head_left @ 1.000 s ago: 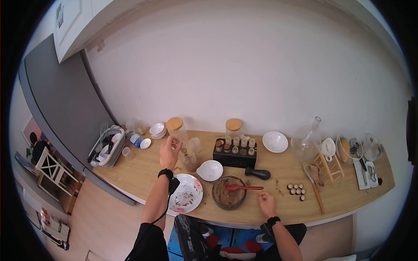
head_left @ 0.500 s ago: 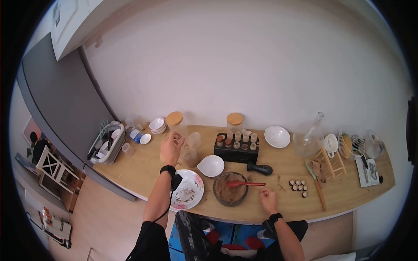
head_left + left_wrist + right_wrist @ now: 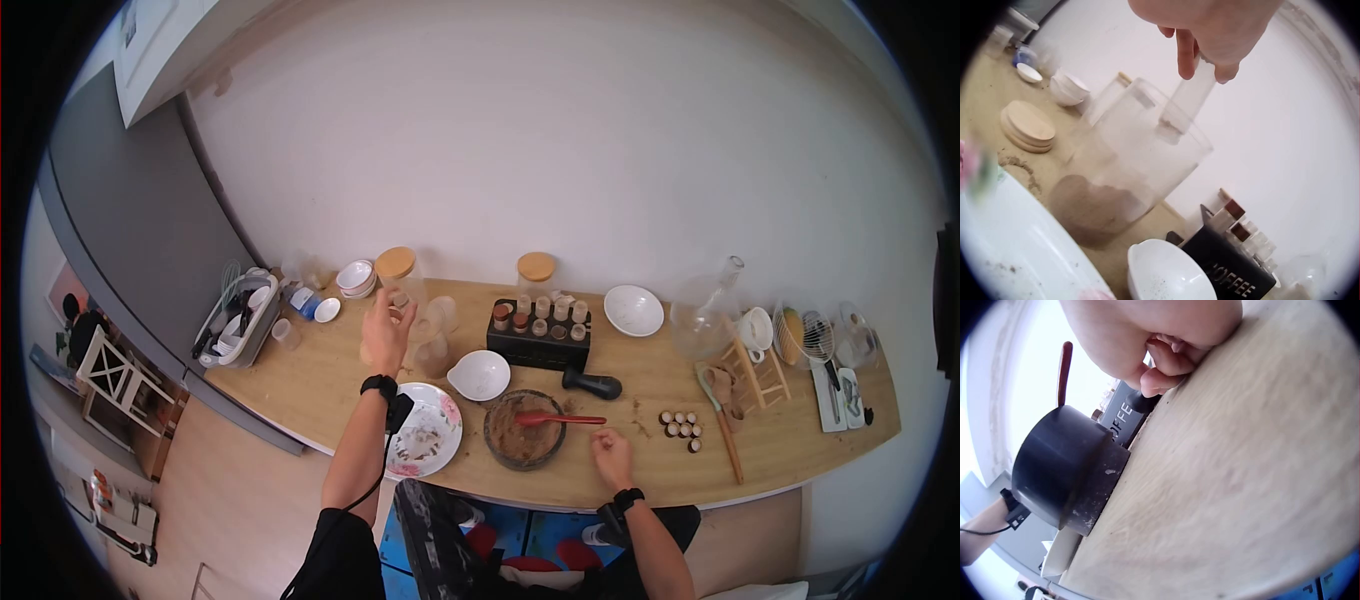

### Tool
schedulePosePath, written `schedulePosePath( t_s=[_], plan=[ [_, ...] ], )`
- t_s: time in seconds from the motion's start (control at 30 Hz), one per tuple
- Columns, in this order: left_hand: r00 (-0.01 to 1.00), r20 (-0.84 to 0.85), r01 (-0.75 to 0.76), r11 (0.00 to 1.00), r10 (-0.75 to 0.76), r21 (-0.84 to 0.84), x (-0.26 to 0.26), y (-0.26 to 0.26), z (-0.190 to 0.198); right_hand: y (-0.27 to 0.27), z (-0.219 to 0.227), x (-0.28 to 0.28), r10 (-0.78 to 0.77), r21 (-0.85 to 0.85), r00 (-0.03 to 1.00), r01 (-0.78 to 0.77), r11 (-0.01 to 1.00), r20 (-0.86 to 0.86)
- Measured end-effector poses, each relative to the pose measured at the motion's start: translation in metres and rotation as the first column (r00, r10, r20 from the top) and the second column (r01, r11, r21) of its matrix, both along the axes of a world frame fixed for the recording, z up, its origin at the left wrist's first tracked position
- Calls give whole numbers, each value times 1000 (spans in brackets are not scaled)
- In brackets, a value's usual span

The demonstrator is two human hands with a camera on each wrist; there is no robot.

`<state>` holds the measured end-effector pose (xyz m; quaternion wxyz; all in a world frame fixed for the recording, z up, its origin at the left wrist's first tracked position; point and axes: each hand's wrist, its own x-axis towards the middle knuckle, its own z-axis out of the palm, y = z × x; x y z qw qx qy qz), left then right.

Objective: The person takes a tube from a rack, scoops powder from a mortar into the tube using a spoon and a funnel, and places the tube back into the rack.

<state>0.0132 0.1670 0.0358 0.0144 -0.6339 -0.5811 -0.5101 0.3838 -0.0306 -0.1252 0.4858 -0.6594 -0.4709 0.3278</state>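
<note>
My left hand [image 3: 386, 335] pinches a small clear tube [image 3: 1190, 103] between thumb and fingers. The tube slants down, its lower end at the mouth of a clear jar [image 3: 1141, 134], with a little brown material in that end. Brown powder [image 3: 1091, 206] lies at the bottom of the jar. My right hand [image 3: 613, 458] rests on the table, its fingers loosely curled and holding nothing. To its left stands a dark stone bowl [image 3: 527, 462] of brown powder, with a red-handled utensil [image 3: 570, 419] lying across the rim.
Next to the jar are a white spouted bowl [image 3: 480, 376] and a floral plate [image 3: 452, 440]. A black COFFEE rack [image 3: 535, 350] holds several small tubes. A wooden lid [image 3: 1029, 122] lies on the table. A black handle [image 3: 595, 384] and several small capped pieces [image 3: 682, 424] are further right.
The head view shifts slightly. My left hand stays by the jar, moving only a little, and my right hand keeps resting in the same place.
</note>
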Motion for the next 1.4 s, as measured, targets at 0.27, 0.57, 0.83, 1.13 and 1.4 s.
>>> schedulePosePath(
  t_s=[0.27, 0.57, 0.83, 1.13, 1.4],
  plan=[
    [996, 79, -31, 999, 29, 24, 0, -9, 3, 1, -2, 6, 35, -77, 986, -48, 996, -162],
    [995, 76, -62, 997, 65, -44, -21, -25, -7, 2, 61, 53, -114, -17, 956, 114, 993, -272],
    [993, 116, -2, 999, 8, -52, -20, -13, 0, 16, 111, 35, -113, 21, 940, 126, 992, -323],
    [417, 902, 34, 994, -111, 106, -14, -42, 3, 62, 229, -26, 117, 305, 990, -87, 948, -83],
    [-179, 972, 415, 883, -156, 218, 45, -93, -5, 112, 252, -149, 585, 104, 777, -618, 780, 233]
  ],
)
